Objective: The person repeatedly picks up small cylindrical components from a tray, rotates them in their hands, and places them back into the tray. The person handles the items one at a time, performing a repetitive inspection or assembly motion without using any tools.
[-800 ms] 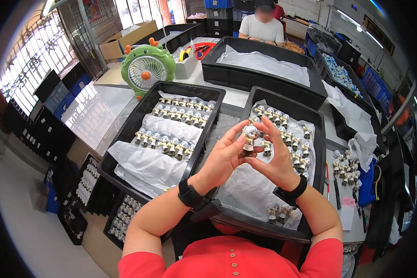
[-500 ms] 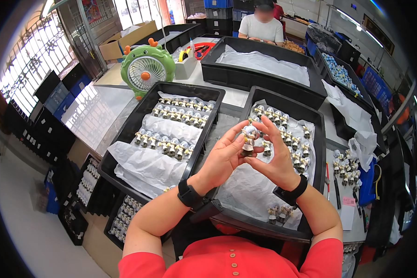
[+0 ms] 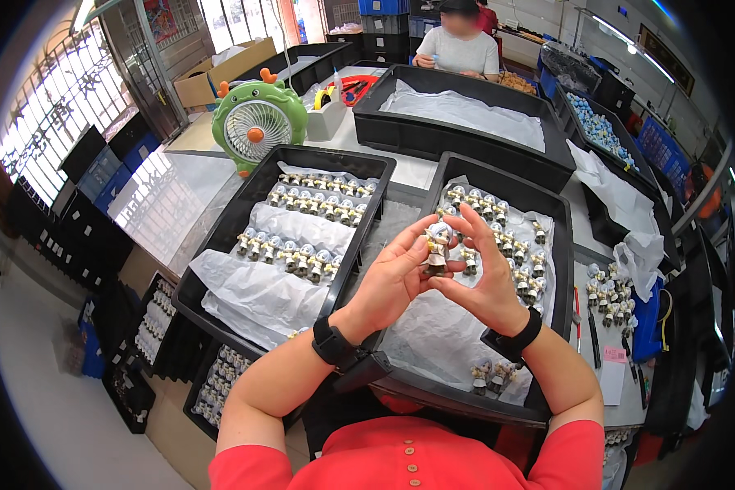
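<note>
A small toy figurine (image 3: 438, 245) with a pale, silvery head, a white body and a dark base is held upright over the right-hand black tray (image 3: 569, 245). My left hand (image 3: 394, 273) pinches it from the left, thumb across its side. Curved around the right side, my right hand (image 3: 490, 282) has its thumb by the base and its fingertips near the head. Matching figurines (image 3: 510, 245) stand in rows in that tray on white paper, partly hidden by my fingers. A few more figurines (image 3: 492, 376) lie at its near end.
To the left, another black tray (image 3: 189, 287) holds rows of figurines and paper sheets. A green fan (image 3: 257, 126) stands behind it. Loose figurines (image 3: 610, 298) and pens (image 3: 594, 339) lie at right. Across the table sits a co-worker (image 3: 463, 49) behind a large paper-lined tray (image 3: 465, 135).
My hands and the figurine stay almost in place, with only a slight shift of the figurine. Across the table, the co-worker has raised one hand with a small blue thing in it.
</note>
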The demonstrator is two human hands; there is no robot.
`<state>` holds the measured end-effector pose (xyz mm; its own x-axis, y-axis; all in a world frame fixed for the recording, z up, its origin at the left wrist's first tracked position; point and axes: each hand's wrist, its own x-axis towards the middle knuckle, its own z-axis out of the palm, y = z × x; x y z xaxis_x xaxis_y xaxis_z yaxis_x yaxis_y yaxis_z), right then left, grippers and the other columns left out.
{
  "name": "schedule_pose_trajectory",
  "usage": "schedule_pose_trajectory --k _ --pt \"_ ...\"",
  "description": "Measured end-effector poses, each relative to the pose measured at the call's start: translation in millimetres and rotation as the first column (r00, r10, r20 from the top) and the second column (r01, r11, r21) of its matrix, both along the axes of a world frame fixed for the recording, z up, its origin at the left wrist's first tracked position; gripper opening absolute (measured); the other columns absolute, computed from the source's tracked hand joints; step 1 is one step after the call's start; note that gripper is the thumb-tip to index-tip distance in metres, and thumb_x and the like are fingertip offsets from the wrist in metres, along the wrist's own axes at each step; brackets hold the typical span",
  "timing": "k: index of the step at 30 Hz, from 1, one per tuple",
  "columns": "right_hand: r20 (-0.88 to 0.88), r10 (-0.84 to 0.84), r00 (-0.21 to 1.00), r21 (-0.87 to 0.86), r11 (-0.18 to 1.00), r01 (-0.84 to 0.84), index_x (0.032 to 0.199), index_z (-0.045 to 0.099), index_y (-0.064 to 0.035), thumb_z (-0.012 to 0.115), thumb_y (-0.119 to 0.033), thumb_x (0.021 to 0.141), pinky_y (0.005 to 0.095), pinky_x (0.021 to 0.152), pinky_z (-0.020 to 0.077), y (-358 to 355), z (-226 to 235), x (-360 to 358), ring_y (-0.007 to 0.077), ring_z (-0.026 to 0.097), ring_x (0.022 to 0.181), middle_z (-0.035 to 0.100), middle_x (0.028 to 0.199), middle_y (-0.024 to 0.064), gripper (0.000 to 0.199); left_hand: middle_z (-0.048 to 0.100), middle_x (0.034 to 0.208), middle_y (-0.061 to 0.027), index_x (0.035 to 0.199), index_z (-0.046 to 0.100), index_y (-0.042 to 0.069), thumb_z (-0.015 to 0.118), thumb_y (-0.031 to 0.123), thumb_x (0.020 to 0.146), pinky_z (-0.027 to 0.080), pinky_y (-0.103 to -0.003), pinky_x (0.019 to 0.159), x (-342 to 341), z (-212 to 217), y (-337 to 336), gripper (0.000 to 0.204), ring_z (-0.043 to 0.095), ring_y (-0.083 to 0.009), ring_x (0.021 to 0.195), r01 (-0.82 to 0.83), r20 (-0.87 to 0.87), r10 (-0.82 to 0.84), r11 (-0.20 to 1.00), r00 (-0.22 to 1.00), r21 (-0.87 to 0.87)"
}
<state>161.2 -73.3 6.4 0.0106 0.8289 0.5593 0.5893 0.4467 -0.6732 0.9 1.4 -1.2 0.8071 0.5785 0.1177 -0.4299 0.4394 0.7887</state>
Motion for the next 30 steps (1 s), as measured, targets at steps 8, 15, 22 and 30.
schedule_pose_trajectory --k 8,15,22,30 --pt "0.007 -0.002 1.0 0.002 1.0 0.002 0.144 0.027 -0.0087 0.079 -0.012 0.066 0.0377 0.101 0.039 -0.5 0.9 0.9 0.0263 0.049 0.117 0.051 0.134 0.0097 0.094 0.049 0.131 -0.0133 0.145 0.023 0.008 0.033 0.026 0.103 0.051 -0.036 0.088 0.2 1.1 0.0 0.047 0.057 -0.0313 0.113 0.007 -0.012 -0.007 1.0 1.0 0.014" --pt "-0.019 0.01 1.0 -0.007 1.0 -0.01 0.144 0.027 -0.0089 0.079 -0.012 0.066 0.0379 0.101 0.0386 -0.3 0.4 1.0 0.0266 0.049 0.118 0.051 0.133 0.0105 0.094 0.05 0.13 -0.013 0.146 0.022 0.009 0.033 0.027 0.103 0.05 -0.037 0.089 0.1 -0.1 0.3 0.048 0.057 -0.0321 0.113 0.019 -0.004 -0.019 1.0 1.0 -0.012" --pt "-0.023 0.005 1.0 -0.028 1.0 -0.005 0.145 0.026 -0.0087 0.077 -0.012 0.067 0.038 0.1 0.0391 2.2 -3.6 2.7 0.0261 0.05 0.116 0.052 0.132 0.0115 0.093 0.049 0.131 -0.0133 0.144 0.023 0.008 0.033 0.027 0.103 0.05 -0.039 0.09 0.8 -2.0 0.1 0.047 0.057 -0.0336 0.113 0.02 0.018 -0.019 1.0 1.0 -0.022" --pt "-0.09 -0.005 0.996 -0.08 0.997 -0.002 0.145 0.025 -0.0086 0.075 -0.015 0.07 0.0376 0.096 0.0411 2.5 -5.4 2.1 0.0231 0.053 0.116 0.052 0.131 0.0112 0.091 0.049 0.13 -0.0133 0.143 0.025 0.009 0.035 0.027 0.102 0.05 -0.039 0.089 0.4 -4.7 1.5 0.045 0.057 -0.0335 0.113 0.011 0.024 -0.01 0.999 1.0 -0.035"
